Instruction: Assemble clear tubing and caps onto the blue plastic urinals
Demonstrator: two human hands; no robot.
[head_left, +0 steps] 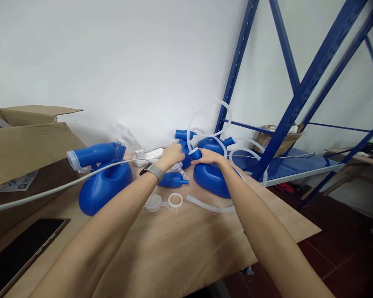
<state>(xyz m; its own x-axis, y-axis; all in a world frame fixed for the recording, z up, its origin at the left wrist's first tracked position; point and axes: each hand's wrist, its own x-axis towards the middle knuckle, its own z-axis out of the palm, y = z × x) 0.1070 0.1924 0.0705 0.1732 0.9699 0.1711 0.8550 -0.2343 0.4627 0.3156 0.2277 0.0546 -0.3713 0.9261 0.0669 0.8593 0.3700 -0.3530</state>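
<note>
Head view: I see both forearms stretched out over the wooden table (180,248) toward its far edge. The left hand (171,156), watch on the wrist, has its fingers curled around a blue fitting (185,154) that stands just left of the right hand; the grip looks closed, though the fingertips are hidden behind the part. The right hand (209,157) rests on top of the blue container (211,179) at centre-right of the table, fingers clenched on a short blue spout (196,154) at the container's upper left. The two hands are nearly touching. A clear tube (205,120) loops up from between the hands and arcs above them toward the wall. A second blue container (104,186) sits to the left, its neck pointing left, with a white cable (49,191) crossing in front of it. Near the left wrist lies a small blue scoop-shaped piece (173,179); nearer still, a clear ring cap (164,203) and a short clear tube section (208,205) lie flat on the table. A white power strip (152,154) sits by the far wall. A cardboard box (21,140) stands far left; a blue shelving frame (301,95) rises at right.
</note>
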